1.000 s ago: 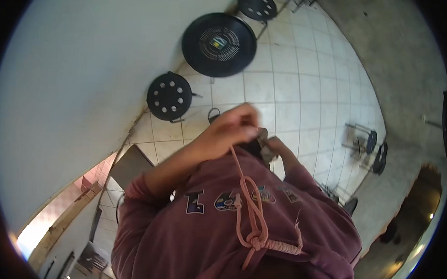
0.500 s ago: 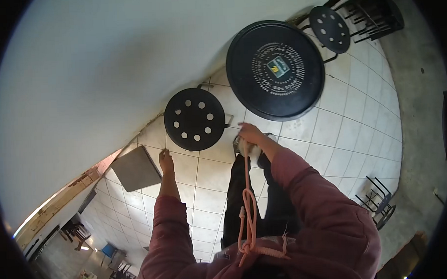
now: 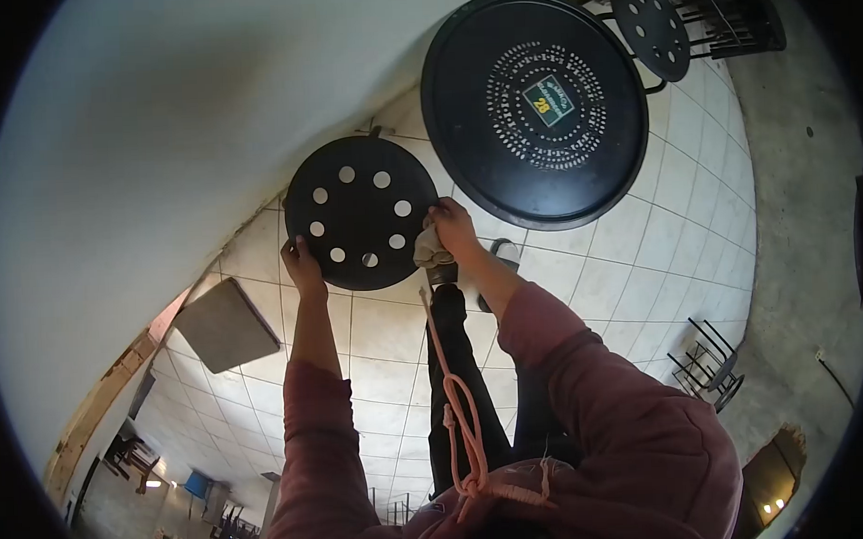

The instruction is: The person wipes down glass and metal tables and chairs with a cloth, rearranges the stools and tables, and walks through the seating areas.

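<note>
A black stool (image 3: 358, 213) with a round seat pierced by a ring of several holes stands before me, close to the wall. On the seat's lower left edge, my left hand (image 3: 304, 267) grips the rim, thumb on top. My right hand (image 3: 454, 227) is closed around a crumpled beige cloth (image 3: 434, 249) at the seat's right edge, its fingertips touching the rim. Just beyond that hand is a large round black table (image 3: 580, 174) with a perforated pattern and a green label (image 3: 548, 101).
A grey square-topped piece (image 3: 227, 326) stands at the left by the wall. Another holed stool (image 3: 653, 36) and stacked dark furniture (image 3: 732, 17) are at the upper right. A dark chair (image 3: 709, 364) is at the right on the tiled floor (image 3: 631, 262).
Both hands have reached forward onto the stool's rim, left and right. The stool and round table appear larger and nearer in view. My feet have shifted.
</note>
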Tool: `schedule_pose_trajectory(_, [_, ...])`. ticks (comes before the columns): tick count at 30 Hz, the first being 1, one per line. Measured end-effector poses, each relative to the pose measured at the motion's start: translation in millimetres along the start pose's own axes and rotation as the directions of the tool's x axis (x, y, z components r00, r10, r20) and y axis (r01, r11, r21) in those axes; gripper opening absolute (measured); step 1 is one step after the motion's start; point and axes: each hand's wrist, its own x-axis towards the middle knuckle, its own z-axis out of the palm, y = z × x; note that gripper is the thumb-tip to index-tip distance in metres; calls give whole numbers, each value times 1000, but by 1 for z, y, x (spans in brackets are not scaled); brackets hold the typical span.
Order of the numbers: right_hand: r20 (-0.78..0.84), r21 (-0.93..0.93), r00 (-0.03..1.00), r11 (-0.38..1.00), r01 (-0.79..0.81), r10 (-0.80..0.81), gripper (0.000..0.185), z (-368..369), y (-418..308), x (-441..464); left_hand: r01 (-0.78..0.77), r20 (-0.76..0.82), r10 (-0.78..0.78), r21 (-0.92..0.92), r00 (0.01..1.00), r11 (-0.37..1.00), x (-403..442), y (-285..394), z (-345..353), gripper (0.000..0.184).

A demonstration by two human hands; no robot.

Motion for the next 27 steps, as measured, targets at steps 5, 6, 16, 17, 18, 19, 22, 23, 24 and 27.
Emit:
schedule_pose_trajectory(5, [-130,-361,910,874,326,-393,22,-28,11,21,32,46,-25,-177,999,984,-14,19,38,38])
schedule_pose_trajectory(6, [-114,-444,904,836,324,-411,23,-30,10,24,27,52,-18,-177,998,984,-12,17,42,38])
schedule_pose_trajectory(16, [-275,-314,910,924,220,-310,27,-81,6,-60,-25,-38,26,32,999,999,-28,33,44,41])
schedule_pose_trajectory(17, [-189,-256,966,959,122,-174,26,-104,2,-80,-143,-113,174,238,978,961,-13,12,41,41])
schedule_pose_trajectory(18, [-88,-205,995,979,18,-37,26,-135,-1,-99,-223,-117,258,249,959,942,-34,39,50,41])
schedule_pose_trajectory(19, [-96,-171,995,985,-27,11,25,-160,16,-109,-302,-121,342,262,932,917,-66,79,61,40])
schedule_pose_trajectory(22, [-122,-537,902,792,290,-414,16,-264,84,-107,-707,123,721,364,682,606,-141,159,127,39])
schedule_pose_trajectory(23, [-202,-509,961,859,60,-187,12,-303,83,-99,-793,274,746,260,607,550,-165,183,155,38])
schedule_pose_trajectory(24, [-130,-632,943,758,159,-307,13,-346,81,-87,-856,407,759,140,508,498,-185,201,187,38])
schedule_pose_trajectory(27, [-295,35,928,973,-229,229,29,-432,4,-23,-905,578,711,129,400,405,-223,222,290,44])
